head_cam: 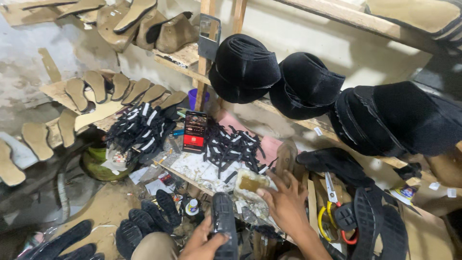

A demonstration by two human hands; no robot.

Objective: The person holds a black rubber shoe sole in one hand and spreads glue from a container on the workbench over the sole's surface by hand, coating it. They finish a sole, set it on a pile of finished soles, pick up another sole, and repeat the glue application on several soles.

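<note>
head view: left hand [204, 243] on black sole [225, 226], partly cut off

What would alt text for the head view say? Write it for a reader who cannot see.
Seen from above, the left hand grips a black shoe sole while the right hand reaches toward a crusted glue pot on a cluttered workbench. Black straps lie on it; tan insoles line the shelves.

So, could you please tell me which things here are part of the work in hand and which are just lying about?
In hand:
- left hand holding a black sole
- right hand at the glue tub

Lying about:
- black strap pieces
- scissors
- tan insoles
- black fabric rolls
</note>
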